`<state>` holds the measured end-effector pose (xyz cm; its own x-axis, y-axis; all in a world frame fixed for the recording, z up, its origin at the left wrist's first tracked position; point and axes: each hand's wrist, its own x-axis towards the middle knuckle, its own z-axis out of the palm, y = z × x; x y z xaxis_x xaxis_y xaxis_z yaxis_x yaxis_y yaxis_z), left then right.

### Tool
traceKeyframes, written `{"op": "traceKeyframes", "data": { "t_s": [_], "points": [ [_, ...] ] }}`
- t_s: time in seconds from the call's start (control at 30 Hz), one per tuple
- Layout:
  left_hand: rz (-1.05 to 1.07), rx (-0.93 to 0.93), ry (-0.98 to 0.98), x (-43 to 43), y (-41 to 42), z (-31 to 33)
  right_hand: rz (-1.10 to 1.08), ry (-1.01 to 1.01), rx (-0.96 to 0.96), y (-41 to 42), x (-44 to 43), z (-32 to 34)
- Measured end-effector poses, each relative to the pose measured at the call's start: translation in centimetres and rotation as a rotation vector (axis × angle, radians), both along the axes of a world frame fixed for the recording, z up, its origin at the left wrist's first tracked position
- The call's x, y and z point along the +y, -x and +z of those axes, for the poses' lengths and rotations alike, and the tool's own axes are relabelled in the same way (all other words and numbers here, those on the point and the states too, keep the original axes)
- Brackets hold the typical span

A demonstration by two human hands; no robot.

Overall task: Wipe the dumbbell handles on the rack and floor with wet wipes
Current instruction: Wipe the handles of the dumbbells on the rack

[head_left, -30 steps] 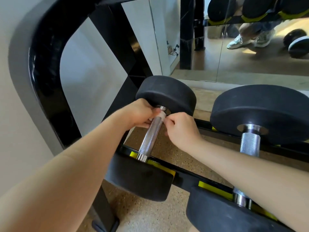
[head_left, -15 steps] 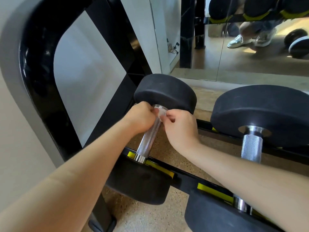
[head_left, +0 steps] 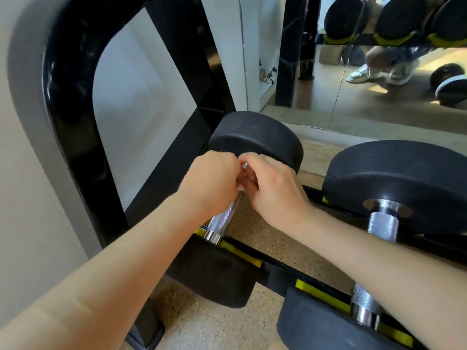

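A small black dumbbell lies on the rack's lower rails, its chrome handle (head_left: 223, 219) running from the near head (head_left: 214, 279) up to the far head (head_left: 255, 138). My left hand (head_left: 211, 181) and my right hand (head_left: 271, 184) meet at the far end of that handle, fingers curled round it from both sides. A scrap of white wet wipe (head_left: 249, 176) shows between the fingers; most of it is hidden. A bigger dumbbell sits to the right with a knurled handle (head_left: 382, 224), partly behind my right forearm.
The rack's black frame (head_left: 68, 127) arches at the left against a white wall. Yellow-edged black rails (head_left: 313, 294) cross under the dumbbells above a speckled cork floor. A mirror (head_left: 379, 79) behind reflects more dumbbells and a person's white shoes.
Both hands have slid up the handle toward the far head and closed together, covering the wipe. More of the lower handle is bare now.
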<state>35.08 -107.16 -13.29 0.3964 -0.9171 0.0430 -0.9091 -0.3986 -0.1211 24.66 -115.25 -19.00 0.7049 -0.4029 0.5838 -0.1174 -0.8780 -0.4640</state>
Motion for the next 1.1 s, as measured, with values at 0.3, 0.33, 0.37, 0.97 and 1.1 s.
{"op": "traceKeyframes", "data": {
  "t_s": [0.3, 0.33, 0.37, 0.97, 1.1],
  "points": [
    [0.189, 0.359, 0.233, 10.3, 1.5, 0.6, 0.311, 0.027, 0.170, -0.2, 1.4, -0.9],
    [0.240, 0.413, 0.254, 11.3, 1.9, 0.3, 0.399, 0.065, 0.220, -0.1, 1.9, -0.6],
    [0.284, 0.472, 0.247, 11.8, 2.3, 0.1, 0.492, 0.106, 0.269, -0.1, 2.4, -0.4],
    [0.338, 0.513, 0.381, 12.8, 3.6, -2.6, 0.446, 0.247, 0.312, -1.1, 2.5, 1.0],
    [0.335, 0.509, 0.389, 12.9, 3.6, -2.8, 0.423, 0.316, 0.218, -1.2, 1.2, 0.9]
  ]
}}
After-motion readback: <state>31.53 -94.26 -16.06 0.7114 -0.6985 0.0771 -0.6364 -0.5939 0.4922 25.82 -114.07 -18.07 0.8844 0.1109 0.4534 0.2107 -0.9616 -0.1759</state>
